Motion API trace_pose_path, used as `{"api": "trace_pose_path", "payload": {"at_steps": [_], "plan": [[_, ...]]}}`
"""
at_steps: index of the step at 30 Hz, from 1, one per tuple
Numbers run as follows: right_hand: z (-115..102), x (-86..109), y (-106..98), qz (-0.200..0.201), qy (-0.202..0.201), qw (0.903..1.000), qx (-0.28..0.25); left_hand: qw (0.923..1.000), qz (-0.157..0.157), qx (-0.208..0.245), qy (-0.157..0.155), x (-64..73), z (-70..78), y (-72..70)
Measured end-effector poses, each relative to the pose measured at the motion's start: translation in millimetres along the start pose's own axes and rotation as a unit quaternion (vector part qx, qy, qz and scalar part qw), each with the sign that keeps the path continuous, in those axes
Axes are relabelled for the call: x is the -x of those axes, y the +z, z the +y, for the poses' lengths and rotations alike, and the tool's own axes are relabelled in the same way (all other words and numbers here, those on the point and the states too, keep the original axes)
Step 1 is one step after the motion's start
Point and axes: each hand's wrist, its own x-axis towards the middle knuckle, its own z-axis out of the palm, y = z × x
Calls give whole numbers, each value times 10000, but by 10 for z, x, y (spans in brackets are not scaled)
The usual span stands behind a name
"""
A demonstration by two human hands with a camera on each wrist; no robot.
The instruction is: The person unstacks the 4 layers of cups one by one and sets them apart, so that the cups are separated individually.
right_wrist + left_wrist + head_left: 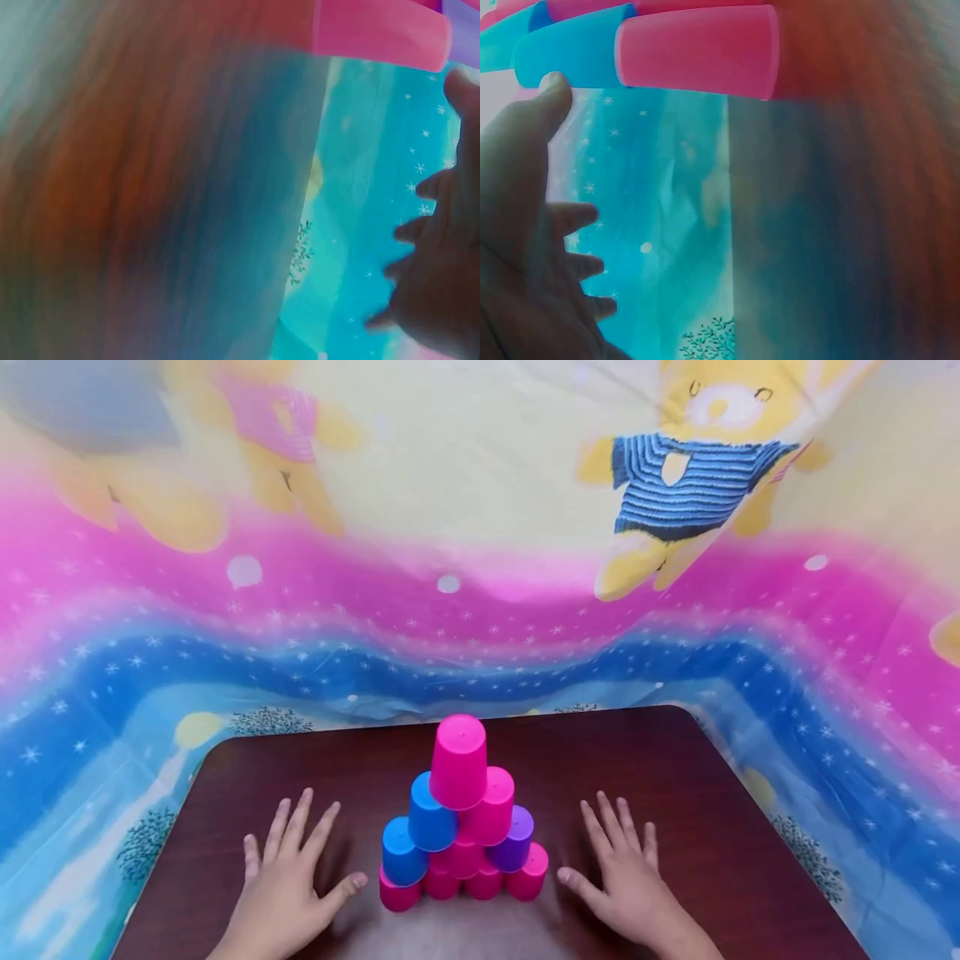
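Head view: tapered pink, blue and purple plastic cups [482,817] are bridging those below, likely for balance, on the brown wooden counter [600,752]; left hand [285,883] and right hand [628,881] are flanking them, released.

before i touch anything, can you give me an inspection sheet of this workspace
surface: dark reddish-brown table with rounded far corners
job's things: ten upside-down cups stacked as a pyramid, rows of four, three, two and one from the bottom; seven pink, two blue, one purple
clutter: nothing seen
hands: left hand and right hand flank the cups, fingers spread, holding nothing; whether they touch the table is hard to tell
cables: nothing seen
surroundings: printed cloth behind and on both sides of the table, with bears and pink and blue bands
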Motion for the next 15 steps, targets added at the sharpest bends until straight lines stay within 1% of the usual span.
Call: {"api": "trace_pose_path", "payload": {"at_steps": [1, 3, 5, 8, 10, 12, 15], "plan": [[-16, -7, -2, -91, -16, 9993, -352, 9995, 44, 302, 38, -16, 12, -40], [-47, -24, 0, -234, -79, 9952, -944, 9958, 154, 895, 80, -51, 40, -113], [-75, -46, 6, -345, -162, 9910, -1279, 9895, 224, 1423, 110, -78, 72, -178], [-121, -69, 13, -493, -104, 9861, -1582, 9780, 265, 2063, 171, -97, 117, -252], [-154, -80, 18, -533, -25, 9831, -1750, 9706, 290, 2377, 240, -109, 154, -293], [-185, -87, 29, -510, 5, 9797, -1937, 9647, 327, 2594, 311, -128, 198, -331], [-224, -104, 64, -446, -165, 9733, -2247, 9566, 355, 2866, 391, -170, 293, -393]]}}
